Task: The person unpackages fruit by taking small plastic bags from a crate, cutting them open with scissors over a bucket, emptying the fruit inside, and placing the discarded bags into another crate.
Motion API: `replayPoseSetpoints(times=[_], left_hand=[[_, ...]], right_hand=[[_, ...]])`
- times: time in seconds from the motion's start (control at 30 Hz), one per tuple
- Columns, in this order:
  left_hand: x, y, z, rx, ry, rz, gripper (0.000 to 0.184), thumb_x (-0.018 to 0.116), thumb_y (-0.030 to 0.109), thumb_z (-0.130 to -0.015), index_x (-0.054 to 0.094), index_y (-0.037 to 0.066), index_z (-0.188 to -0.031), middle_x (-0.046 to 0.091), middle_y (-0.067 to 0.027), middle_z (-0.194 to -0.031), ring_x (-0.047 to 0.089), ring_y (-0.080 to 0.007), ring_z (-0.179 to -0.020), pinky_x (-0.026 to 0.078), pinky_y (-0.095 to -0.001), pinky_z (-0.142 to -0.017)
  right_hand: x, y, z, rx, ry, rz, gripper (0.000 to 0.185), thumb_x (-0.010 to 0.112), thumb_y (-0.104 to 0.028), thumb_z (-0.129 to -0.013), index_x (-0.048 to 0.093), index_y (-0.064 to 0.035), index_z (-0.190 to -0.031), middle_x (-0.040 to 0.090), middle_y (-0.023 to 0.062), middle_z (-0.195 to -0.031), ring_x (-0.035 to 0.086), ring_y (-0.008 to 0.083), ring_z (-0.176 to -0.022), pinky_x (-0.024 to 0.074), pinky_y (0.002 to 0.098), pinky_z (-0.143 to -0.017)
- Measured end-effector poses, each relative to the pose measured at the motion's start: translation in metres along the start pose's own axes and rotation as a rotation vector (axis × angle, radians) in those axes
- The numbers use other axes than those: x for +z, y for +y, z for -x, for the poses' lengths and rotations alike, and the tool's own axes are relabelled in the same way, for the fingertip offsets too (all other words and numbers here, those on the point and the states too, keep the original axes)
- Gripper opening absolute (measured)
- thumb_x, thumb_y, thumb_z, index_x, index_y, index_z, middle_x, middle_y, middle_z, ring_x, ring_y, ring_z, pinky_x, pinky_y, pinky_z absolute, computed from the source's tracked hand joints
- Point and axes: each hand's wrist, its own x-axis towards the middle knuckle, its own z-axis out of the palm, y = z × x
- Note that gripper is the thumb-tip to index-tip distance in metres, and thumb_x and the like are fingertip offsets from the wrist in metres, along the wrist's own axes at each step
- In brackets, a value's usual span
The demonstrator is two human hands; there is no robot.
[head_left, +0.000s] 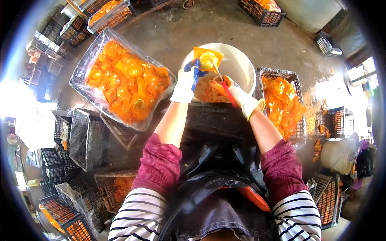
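My left hand (188,82), in a white and blue glove, grips a shiny orange plastic packet (209,59) by its lower left side above a round white bucket (250,60). My right hand (238,94), in a white glove with orange fingers, is closed around a red-handled tool (229,94). The tool's thin pale shaft points up at the packet's lower edge; its tip is too small to make out, and I cannot tell whether it touches. Orange-brown matter lies low in the bucket.
A plastic-lined crate (161,110) heaped with orange packets stands to the left of the bucket. Another black crate (298,86) of orange packets is on the right. More crates (82,138) stack at far left. A black apron (217,128) covers my lap.
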Motion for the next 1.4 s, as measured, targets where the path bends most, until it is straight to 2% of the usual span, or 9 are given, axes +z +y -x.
replayPoseSetpoints(times=[0.27, 0.5, 0.6, 0.83, 0.97, 1.1, 1.2, 1.3, 1.4], left_hand=[[-0.006, 0.010, -0.005, -0.064, 0.143, 0.051, 0.035, 0.060, 0.025, -0.093, 0.061, -0.003, -0.115, 0.067, -0.0121, -0.100, 0.065, -0.0201, -0.083, 0.053, -0.0294, -0.075], [-0.010, 0.010, -0.002, 0.136, 0.010, -0.430, 0.034, 0.056, 0.026, -0.095, 0.062, -0.002, -0.112, 0.069, -0.0121, -0.097, 0.066, -0.0196, -0.084, 0.052, -0.0288, -0.075], [-0.012, 0.010, -0.007, 0.146, -0.010, -0.505, 0.033, 0.055, 0.023, -0.094, 0.061, -0.002, -0.115, 0.069, -0.0127, -0.100, 0.066, -0.0195, -0.087, 0.052, -0.0283, -0.077], [-0.006, 0.004, 0.002, -0.047, -0.072, -0.043, 0.035, 0.056, 0.014, -0.093, 0.056, -0.003, -0.124, 0.065, -0.0110, -0.105, 0.062, -0.0164, -0.090, 0.053, -0.0266, -0.079], [-0.001, 0.003, -0.001, -0.060, -0.037, 0.132, 0.034, 0.064, 0.019, -0.092, 0.059, -0.004, -0.116, 0.063, -0.0099, -0.106, 0.060, -0.0158, -0.089, 0.055, -0.0276, -0.079], [-0.010, -0.012, -0.006, 0.015, -0.114, -0.300, 0.036, 0.054, 0.016, -0.096, 0.054, -0.005, -0.125, 0.065, -0.0114, -0.105, 0.065, -0.0164, -0.076, 0.055, -0.0271, -0.071], [-0.029, -0.051, -0.026, 0.200, -0.131, -0.588, 0.035, 0.056, 0.017, -0.095, 0.055, -0.006, -0.122, 0.067, -0.0143, -0.100, 0.065, -0.0161, -0.075, 0.054, -0.0281, -0.070], [-0.006, 0.002, -0.002, 0.205, -0.064, -0.786, 0.034, 0.055, 0.017, -0.094, 0.057, -0.006, -0.120, 0.067, -0.0162, -0.101, 0.066, -0.0211, -0.081, 0.053, -0.0314, -0.075], [-0.006, -0.002, -0.001, 0.332, -0.078, -1.012, 0.034, 0.055, 0.021, -0.094, 0.059, -0.004, -0.117, 0.066, -0.0195, -0.104, 0.065, -0.0295, -0.090, 0.052, -0.0349, -0.082]], right_hand=[[0.034, -0.046, 0.018, 0.180, 0.116, 0.376, 0.026, 0.066, -0.023, -0.090, 0.060, -0.0088, -0.111, 0.061, 0.0043, -0.099, 0.056, 0.0159, -0.095, 0.0474, 0.0262, -0.083], [0.015, -0.030, 0.007, 0.211, 0.070, 0.325, 0.035, 0.060, -0.019, -0.094, 0.053, -0.0033, -0.125, 0.059, 0.0103, -0.119, 0.055, 0.0174, -0.111, 0.0457, 0.0277, -0.095], [0.011, -0.030, 0.016, 0.292, 0.049, -0.679, 0.035, 0.058, -0.018, -0.095, 0.054, 0.0000, -0.124, 0.059, 0.0121, -0.121, 0.055, 0.0175, -0.114, 0.0454, 0.0272, -0.097], [-0.018, 0.015, 0.000, -0.149, -0.162, -0.125, 0.032, 0.051, -0.024, -0.099, 0.058, -0.0018, -0.121, 0.063, 0.0097, -0.115, 0.058, 0.0174, -0.107, 0.0466, 0.0268, -0.092], [0.005, -0.025, 0.015, 0.234, 0.064, -0.467, 0.029, 0.054, -0.020, -0.097, 0.058, -0.0030, -0.121, 0.063, 0.0086, -0.114, 0.058, 0.0164, -0.106, 0.0477, 0.0256, -0.089], [0.032, -0.047, 0.021, 0.165, 0.113, 0.277, 0.033, 0.047, -0.020, -0.100, 0.055, -0.0010, -0.125, 0.061, 0.0110, -0.120, 0.058, 0.0172, -0.107, 0.0474, 0.0257, -0.091], [0.004, -0.015, 0.009, 0.312, 0.102, -0.786, 0.037, 0.042, -0.021, -0.101, 0.049, 0.0012, -0.130, 0.057, 0.0128, -0.125, 0.057, 0.0185, -0.109, 0.0454, 0.0272, -0.096], [0.016, -0.033, 0.019, 0.348, 0.192, -0.996, 0.037, 0.040, -0.019, -0.102, 0.045, 0.0015, -0.132, 0.054, 0.0127, -0.129, 0.057, 0.0193, -0.109, 0.0451, 0.0277, -0.097], [0.007, -0.023, 0.008, 0.254, 0.114, -0.135, 0.039, 0.037, -0.021, -0.103, 0.045, 0.0016, -0.133, 0.053, 0.0135, -0.130, 0.055, 0.0186, -0.113, 0.0451, 0.0280, -0.097]])
